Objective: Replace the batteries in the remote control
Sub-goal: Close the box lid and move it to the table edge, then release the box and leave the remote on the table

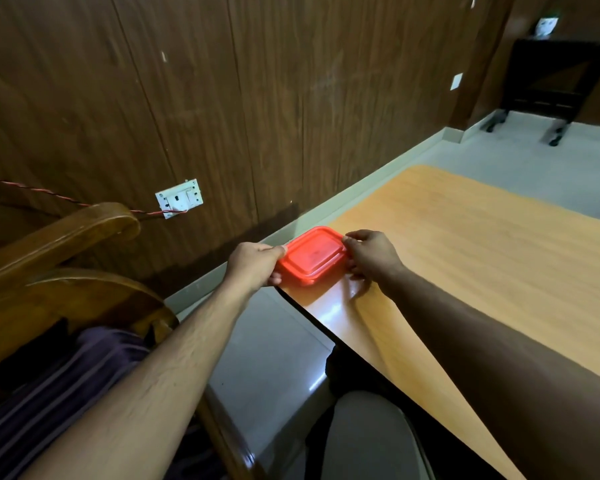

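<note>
At the near corner of the wooden table [465, 244], a red lidded container [313, 255] sits flat, lid on. The left hand [257, 265] grips its left end, thumb on the rim; the right hand [369, 254] pinches the right edge of the lid. No remote control or battery is in view; whether they lie inside the container cannot be told. Judged step: preparation, opening the container. Next move likely calls for steadying the base while peeling the lid upward from one edge.
</note>
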